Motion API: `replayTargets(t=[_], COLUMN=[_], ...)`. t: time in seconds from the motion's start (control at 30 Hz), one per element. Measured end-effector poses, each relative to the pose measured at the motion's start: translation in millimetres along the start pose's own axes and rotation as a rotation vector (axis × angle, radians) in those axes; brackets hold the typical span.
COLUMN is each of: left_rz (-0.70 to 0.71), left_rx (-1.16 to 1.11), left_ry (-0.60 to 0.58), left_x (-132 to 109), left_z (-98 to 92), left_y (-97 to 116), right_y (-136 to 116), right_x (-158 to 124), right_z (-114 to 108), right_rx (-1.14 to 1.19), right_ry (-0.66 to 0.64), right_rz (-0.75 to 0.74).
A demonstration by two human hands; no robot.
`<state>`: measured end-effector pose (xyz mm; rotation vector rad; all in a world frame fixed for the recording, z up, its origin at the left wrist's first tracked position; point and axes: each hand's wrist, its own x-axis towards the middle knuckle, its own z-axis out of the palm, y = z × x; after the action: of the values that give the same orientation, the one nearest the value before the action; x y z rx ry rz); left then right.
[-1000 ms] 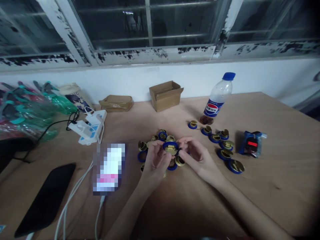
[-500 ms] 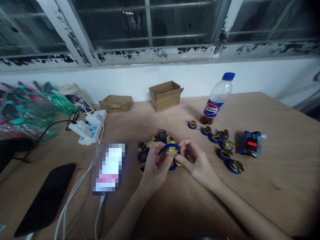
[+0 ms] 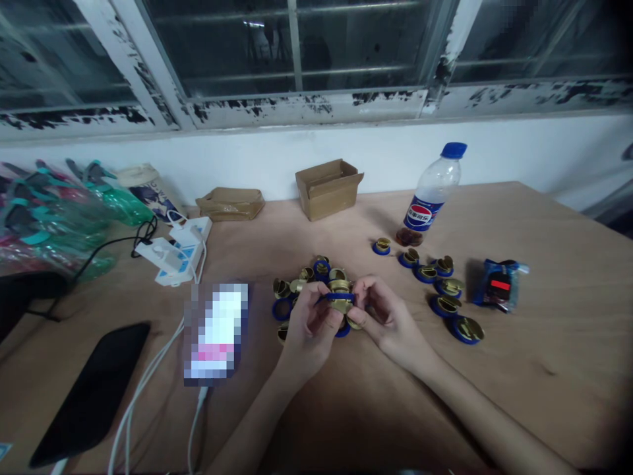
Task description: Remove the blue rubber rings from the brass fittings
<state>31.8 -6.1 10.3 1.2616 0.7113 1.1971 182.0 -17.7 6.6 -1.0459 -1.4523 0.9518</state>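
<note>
Above a small pile, a round brass drain insert point(image 3: 340, 306) with a blue ring is pinched between the fingertips of both hands. My left hand point(image 3: 312, 328) grips its left edge, thumb in front and fingers behind. From the right, my right hand point(image 3: 388, 318) holds the opposite edge in the same way. Several more brass parts point(image 3: 281, 287) and blue rings point(image 3: 281, 309) lie under and around my left hand, partly hidden by it. To the right, several brass inserts with blue rings point(image 3: 467, 329) are set out in a curved row.
A cola bottle point(image 3: 426, 204) stands behind the row, with a plastic-wrapped black item point(image 3: 499, 285) to its right. Two cardboard boxes point(image 3: 329, 191) sit near the wall. On the left are a lit phone point(image 3: 217, 333), a dark phone point(image 3: 91, 396), white cables and power strips point(image 3: 173, 254).
The insert has tilted between my fingers, so its blue ring now shows nearly edge-on with more brass above it. Both hands stay in almost the same place.
</note>
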Motion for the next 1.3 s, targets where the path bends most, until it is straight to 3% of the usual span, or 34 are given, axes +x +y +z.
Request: replayTargets(t=[0.37, 0.57, 0.8, 1.0, 1.3], left_rz=[0.034, 0.07, -0.06, -0.128, -0.237], left_rx=[0.005, 0.106, -0.097, -0.182, -0.425], left_ry=[0.003, 0.066, -0.007, 0.099, 0.22], left_x=[0, 1, -2, 3, 10], left_z=[0.8, 0.1, -0.6, -4.3, -5.8], left_y=[-5, -5, 0, -1, 7], right_y=[-3, -1, -1, -8, 8], right_x=[0, -2, -2, -5, -11], right_z=[-1, -1, -5, -1, 2], right_rx=[-0.031, -0.101, -0.242, -0.401, -0.57], right_ry=[-0.008, -0.029, 0.004, -0.081, -0.134], right_rz=[0.01, -0.034, -0.129, -0.328, -0.424])
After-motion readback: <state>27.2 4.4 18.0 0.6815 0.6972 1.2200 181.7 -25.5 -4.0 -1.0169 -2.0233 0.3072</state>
